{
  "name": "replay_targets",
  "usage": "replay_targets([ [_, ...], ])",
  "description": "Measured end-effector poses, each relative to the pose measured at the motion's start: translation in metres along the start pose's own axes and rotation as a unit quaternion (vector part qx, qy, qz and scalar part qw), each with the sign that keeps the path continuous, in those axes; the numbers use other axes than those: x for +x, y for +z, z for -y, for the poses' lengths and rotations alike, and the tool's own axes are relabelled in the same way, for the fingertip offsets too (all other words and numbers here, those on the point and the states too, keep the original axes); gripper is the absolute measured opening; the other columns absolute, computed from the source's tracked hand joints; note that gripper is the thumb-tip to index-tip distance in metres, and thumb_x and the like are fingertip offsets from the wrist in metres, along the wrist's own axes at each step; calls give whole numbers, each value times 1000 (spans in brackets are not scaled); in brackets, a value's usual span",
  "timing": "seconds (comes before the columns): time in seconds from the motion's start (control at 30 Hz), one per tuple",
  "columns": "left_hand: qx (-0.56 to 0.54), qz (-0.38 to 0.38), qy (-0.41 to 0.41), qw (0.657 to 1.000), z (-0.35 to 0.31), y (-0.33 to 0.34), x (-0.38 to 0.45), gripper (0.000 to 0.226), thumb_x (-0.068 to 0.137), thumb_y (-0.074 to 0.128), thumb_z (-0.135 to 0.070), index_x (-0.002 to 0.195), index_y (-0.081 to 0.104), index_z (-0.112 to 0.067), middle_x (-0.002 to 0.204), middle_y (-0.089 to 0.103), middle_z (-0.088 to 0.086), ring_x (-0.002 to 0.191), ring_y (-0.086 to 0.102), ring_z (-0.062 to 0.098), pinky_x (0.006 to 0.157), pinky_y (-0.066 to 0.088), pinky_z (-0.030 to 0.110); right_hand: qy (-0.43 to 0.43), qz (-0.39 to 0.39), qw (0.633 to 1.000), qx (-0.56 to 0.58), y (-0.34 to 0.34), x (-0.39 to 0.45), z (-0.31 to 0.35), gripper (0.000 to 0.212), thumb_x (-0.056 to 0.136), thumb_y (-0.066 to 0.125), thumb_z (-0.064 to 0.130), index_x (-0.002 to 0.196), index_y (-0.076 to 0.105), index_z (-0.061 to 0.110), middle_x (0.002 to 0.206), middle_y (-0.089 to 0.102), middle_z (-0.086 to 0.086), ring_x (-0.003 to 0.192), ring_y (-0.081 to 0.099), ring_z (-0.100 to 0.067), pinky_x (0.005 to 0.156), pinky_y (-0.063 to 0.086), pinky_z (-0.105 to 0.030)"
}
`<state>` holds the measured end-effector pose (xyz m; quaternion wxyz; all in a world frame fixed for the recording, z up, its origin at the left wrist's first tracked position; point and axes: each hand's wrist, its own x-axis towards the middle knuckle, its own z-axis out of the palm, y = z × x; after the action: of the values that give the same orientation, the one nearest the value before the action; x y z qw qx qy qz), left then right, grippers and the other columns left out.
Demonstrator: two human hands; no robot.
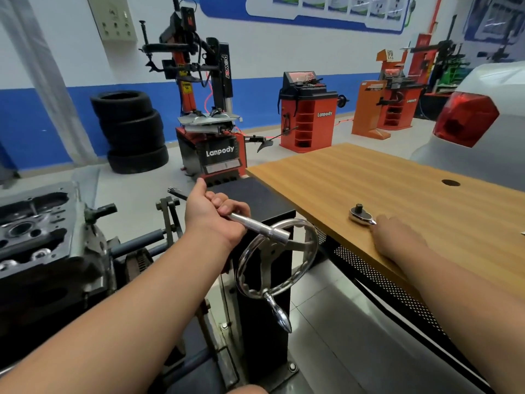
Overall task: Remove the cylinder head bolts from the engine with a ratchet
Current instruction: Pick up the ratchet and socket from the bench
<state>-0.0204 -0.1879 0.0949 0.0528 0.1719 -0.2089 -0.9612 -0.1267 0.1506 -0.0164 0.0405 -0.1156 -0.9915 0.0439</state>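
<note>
The engine block (34,231) sits at the left edge on a stand, its top face with holes showing. My left hand (213,214) grips a chrome extension bar (258,227), its socket end pointing right and down; a dark tip (174,192) sticks out past my thumb side. On the wooden table (355,180) lies the ratchet (360,216), head up with its square drive showing. My right hand (397,237) lies on the table over the ratchet's handle, which is hidden; whether the fingers close round it I cannot see.
A chrome handwheel (277,260) with a crank knob is fixed to the black stand column (264,308) between my arms. A tyre changer (210,143), stacked tyres (130,132), orange balancers (308,112) and a white car's rear (477,123) stand beyond.
</note>
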Motion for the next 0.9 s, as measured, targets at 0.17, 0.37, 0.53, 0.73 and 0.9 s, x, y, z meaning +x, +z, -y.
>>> replay_targets([
  [0.17,-4,-30,22,999,-17,5,-14,46,106,53,-42,66,38,-23,46,32,-8,33,28,9,47,35,16,-53,-30,989,137,-18,-30,32,26,107,34,36,113,46,13,97,64,-12,76,57,-29,63,45,-39],
  [0.37,-40,-34,46,998,-61,15,-47,38,108,50,-33,74,39,-19,49,34,-9,38,30,9,47,35,20,-171,29,784,596,-95,-121,122,43,100,58,30,141,45,40,74,57,-1,54,51,-16,53,44,-32],
  [0.53,-75,-26,106,991,-119,15,-86,42,109,43,-35,71,36,-21,42,33,-8,29,33,10,44,38,14,-204,158,586,768,-126,-203,193,32,98,52,3,119,52,27,69,55,-1,41,39,-10,35,27,-18],
  [0.73,-99,-67,160,980,-182,-2,-121,25,106,45,-27,84,43,-17,66,40,-1,50,38,13,48,42,21,-357,149,554,738,-131,-271,250,15,92,60,34,102,60,45,73,45,2,45,38,-3,39,34,-16],
  [0.9,-114,-81,174,975,-212,-23,-146,17,104,39,-19,88,42,-17,79,43,3,62,42,17,53,46,25,-406,82,577,704,-132,-298,293,59,85,63,55,135,35,69,70,55,17,51,49,-1,51,40,-17],
])
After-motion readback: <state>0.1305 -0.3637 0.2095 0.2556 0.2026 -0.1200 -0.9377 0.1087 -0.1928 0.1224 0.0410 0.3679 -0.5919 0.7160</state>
